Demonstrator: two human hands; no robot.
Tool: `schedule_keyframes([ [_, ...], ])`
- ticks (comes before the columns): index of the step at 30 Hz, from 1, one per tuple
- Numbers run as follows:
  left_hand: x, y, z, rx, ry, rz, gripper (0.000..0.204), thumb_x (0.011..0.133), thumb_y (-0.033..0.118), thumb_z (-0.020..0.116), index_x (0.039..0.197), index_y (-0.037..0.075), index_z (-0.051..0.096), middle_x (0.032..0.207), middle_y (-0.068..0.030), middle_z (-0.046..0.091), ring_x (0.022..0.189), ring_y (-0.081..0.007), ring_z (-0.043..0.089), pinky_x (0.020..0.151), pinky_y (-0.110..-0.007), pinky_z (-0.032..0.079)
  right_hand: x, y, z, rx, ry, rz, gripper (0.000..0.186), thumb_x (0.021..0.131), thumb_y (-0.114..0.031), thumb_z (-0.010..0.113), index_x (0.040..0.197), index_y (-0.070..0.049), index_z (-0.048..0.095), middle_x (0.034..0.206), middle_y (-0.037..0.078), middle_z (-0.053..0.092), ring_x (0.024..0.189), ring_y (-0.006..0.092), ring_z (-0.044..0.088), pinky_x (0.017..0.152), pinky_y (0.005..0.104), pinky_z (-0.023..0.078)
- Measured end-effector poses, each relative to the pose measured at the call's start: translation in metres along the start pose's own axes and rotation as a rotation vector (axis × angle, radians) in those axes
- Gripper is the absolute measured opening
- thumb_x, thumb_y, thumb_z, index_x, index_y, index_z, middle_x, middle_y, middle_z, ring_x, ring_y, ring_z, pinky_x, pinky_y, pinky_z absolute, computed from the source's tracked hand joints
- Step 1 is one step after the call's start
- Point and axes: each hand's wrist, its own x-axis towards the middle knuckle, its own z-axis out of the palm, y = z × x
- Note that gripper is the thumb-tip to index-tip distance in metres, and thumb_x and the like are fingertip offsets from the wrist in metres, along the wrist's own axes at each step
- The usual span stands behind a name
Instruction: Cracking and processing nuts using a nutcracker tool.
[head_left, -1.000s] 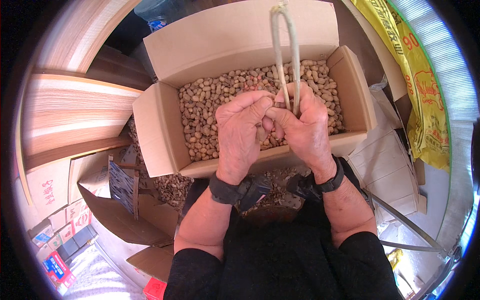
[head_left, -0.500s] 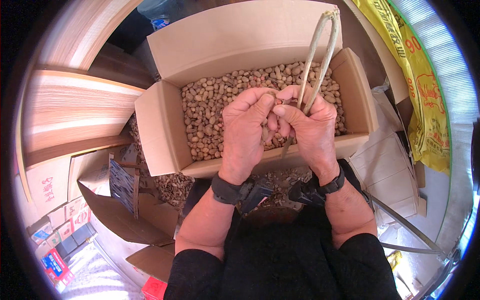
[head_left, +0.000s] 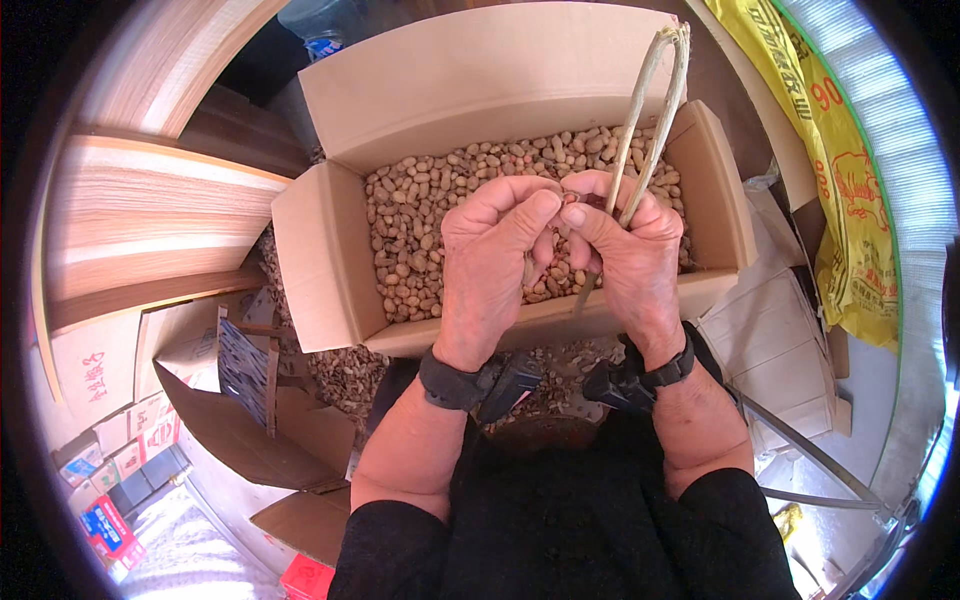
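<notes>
Over an open cardboard box (head_left: 470, 70) full of unshelled peanuts (head_left: 408, 212), my two hands meet at the fingertips. Thumb and index finger of my left hand (head_left: 485, 250) are pinched at a peanut (head_left: 570, 198), its reddish kernel showing between the thumbs. My right hand (head_left: 640, 260) pinches the same peanut from the other side. It also grips a pale stick bent double into tongs (head_left: 633, 120); the bend points up and away, and one tip shows below the palm. Fingers hide most of the peanut. Black bands circle both wrists.
Broken shells (head_left: 350, 378) litter the floor in front of the box. Pale wooden furniture (head_left: 165, 225) stands at left, above an opened brown carton (head_left: 240, 440). On the right are a yellow sack (head_left: 855, 220), flattened cardboard (head_left: 770, 320) and a metal bar (head_left: 810, 446).
Both hands have shifted slightly, the right one a little to the right, carrying the bent stick with it. The fingertips still meet at the peanut.
</notes>
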Motion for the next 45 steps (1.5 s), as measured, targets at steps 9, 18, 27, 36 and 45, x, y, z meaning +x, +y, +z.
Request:
schedule_keyframes([
  [9,0.001,0.001,-0.005,-0.035,-0.013,-0.021,0.018,0.088,0.014,0.058,0.094,-0.002,0.062,0.069,-0.003,0.058,0.048,-0.0049,0.046,0.036,-0.017,0.032,0.001,-0.002,-0.002,-0.082,-0.049,0.047,0.013,0.08,-0.001,0.065,0.093,-0.002,0.065,0.068,0.0,0.061,0.051,0.003,0.051,0.043,0.0155,0.04],
  [18,0.001,0.001,-0.007,0.04,-0.005,0.01,0.018,0.088,0.013,0.058,0.098,-0.002,0.061,0.07,-0.0026,0.058,0.052,-0.0058,0.048,0.04,-0.018,0.035,-0.001,0.004,0.002,-0.202,-0.027,-0.071,0.011,0.082,0.004,0.059,0.092,-0.001,0.061,0.067,0.0,0.058,0.052,0.0033,0.05,0.045,0.0173,0.041],
  [27,0.001,0.002,-0.007,0.015,0.015,-0.079,0.016,0.09,0.011,0.052,0.097,0.0,0.061,0.066,0.0013,0.054,0.049,-0.0035,0.045,0.039,-0.016,0.032,-0.001,0.002,0.003,-0.096,-0.052,-0.018,0.014,0.081,0.006,0.059,0.093,-0.001,0.058,0.072,0.0,0.058,0.054,0.0045,0.051,0.047,0.0175,0.042],
  [36,0.002,0.001,-0.009,-0.081,-0.001,-0.077,0.019,0.092,0.018,0.052,0.094,0.001,0.061,0.067,0.0002,0.054,0.05,-0.0042,0.046,0.038,-0.017,0.033,-0.002,0.001,0.001,-0.257,0.002,-0.106,0.017,0.077,0.007,0.063,0.091,-0.001,0.06,0.078,0.0,0.058,0.055,0.0047,0.05,0.048,0.0185,0.042],
  [45,0.005,0.0,-0.009,-0.051,-0.028,-0.108,0.019,0.089,0.018,0.056,0.095,0.0,0.061,0.071,-0.0023,0.057,0.051,-0.0062,0.048,0.038,-0.018,0.034,0.002,-0.006,-0.006,-0.482,0.097,-0.157,0.013,0.076,0.003,0.066,0.088,-0.001,0.063,0.072,0.0,0.058,0.052,0.0031,0.047,0.046,0.0185,0.038],
])
